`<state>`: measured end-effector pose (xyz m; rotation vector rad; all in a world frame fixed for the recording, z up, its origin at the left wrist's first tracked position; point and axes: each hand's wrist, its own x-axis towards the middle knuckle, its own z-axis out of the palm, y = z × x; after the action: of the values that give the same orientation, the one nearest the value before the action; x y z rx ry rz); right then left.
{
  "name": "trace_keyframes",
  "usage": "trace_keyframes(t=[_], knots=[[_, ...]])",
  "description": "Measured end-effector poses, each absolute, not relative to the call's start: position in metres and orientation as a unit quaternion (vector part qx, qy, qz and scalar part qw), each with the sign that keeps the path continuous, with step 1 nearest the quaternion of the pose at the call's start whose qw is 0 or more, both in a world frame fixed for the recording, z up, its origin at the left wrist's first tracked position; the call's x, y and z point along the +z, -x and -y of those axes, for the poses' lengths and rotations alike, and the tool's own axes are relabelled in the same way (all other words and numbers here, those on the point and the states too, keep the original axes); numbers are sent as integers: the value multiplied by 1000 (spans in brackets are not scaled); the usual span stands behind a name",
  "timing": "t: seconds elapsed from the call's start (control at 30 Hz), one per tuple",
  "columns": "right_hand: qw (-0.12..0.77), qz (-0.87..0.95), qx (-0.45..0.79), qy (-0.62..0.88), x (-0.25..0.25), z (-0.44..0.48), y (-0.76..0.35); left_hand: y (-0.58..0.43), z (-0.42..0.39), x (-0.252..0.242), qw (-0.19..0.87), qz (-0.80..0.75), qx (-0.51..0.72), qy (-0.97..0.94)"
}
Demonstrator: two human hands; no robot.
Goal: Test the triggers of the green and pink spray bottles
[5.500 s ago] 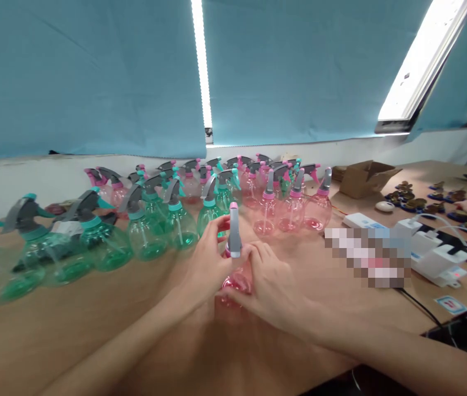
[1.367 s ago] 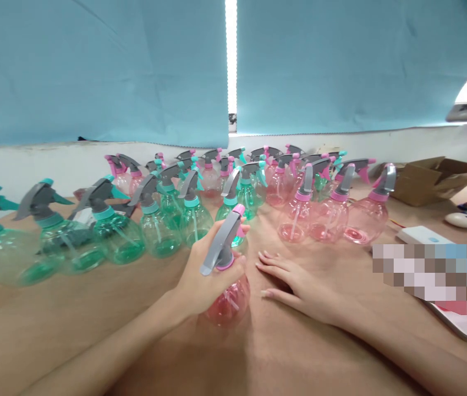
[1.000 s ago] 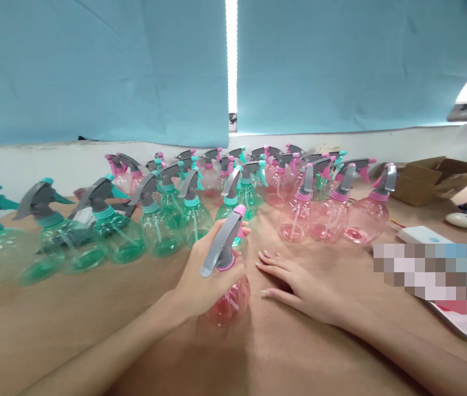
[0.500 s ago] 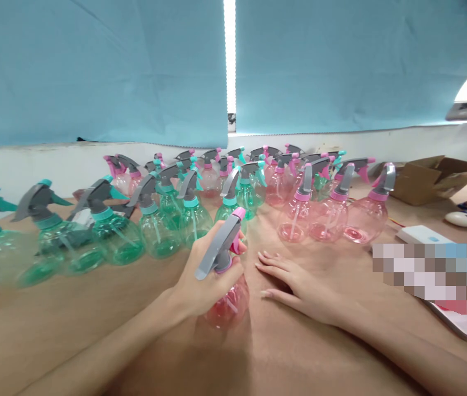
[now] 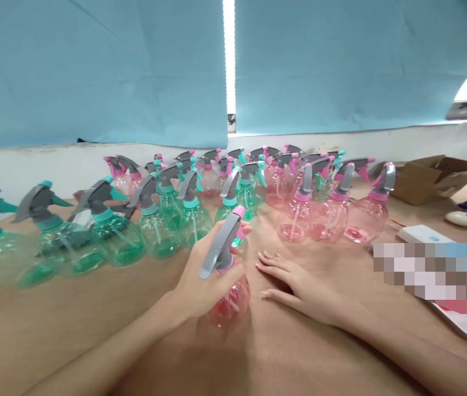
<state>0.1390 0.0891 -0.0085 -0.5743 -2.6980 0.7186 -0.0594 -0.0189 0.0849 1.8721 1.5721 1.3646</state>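
Note:
My left hand (image 5: 206, 275) is wrapped round the neck of a pink spray bottle (image 5: 230, 302) with a grey and pink trigger head. Its nozzle points away from me, and the fingers on the trigger side are partly hidden. The bottle's base is at the tabletop (image 5: 167, 352). To its right, my right hand (image 5: 295, 283) lies flat on the table with fingers stretched out, holding nothing. Beyond my left hand stands a row of green spray bottles (image 5: 159, 236). Several pink spray bottles (image 5: 328, 217) stand beyond my right hand.
More pink and green bottles crowd the back by the white wall (image 5: 31, 165). On the right are an open cardboard box (image 5: 418, 179), a white computer mouse (image 5: 461, 219), a white box (image 5: 421, 235) and a blurred-out flat item. Blue curtains (image 5: 105, 71) hang behind.
The fingers at the trigger have shifted outward, and the spray head has tipped slightly. The bottle stays almost in place. My right hand has not moved.

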Motion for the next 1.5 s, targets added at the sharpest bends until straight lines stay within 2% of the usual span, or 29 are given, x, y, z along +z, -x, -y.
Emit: trace_keyframes(t=[1.5], knots=[[129, 937, 247, 209, -6, -89, -139, 61, 15, 82, 207, -553, 481, -648]])
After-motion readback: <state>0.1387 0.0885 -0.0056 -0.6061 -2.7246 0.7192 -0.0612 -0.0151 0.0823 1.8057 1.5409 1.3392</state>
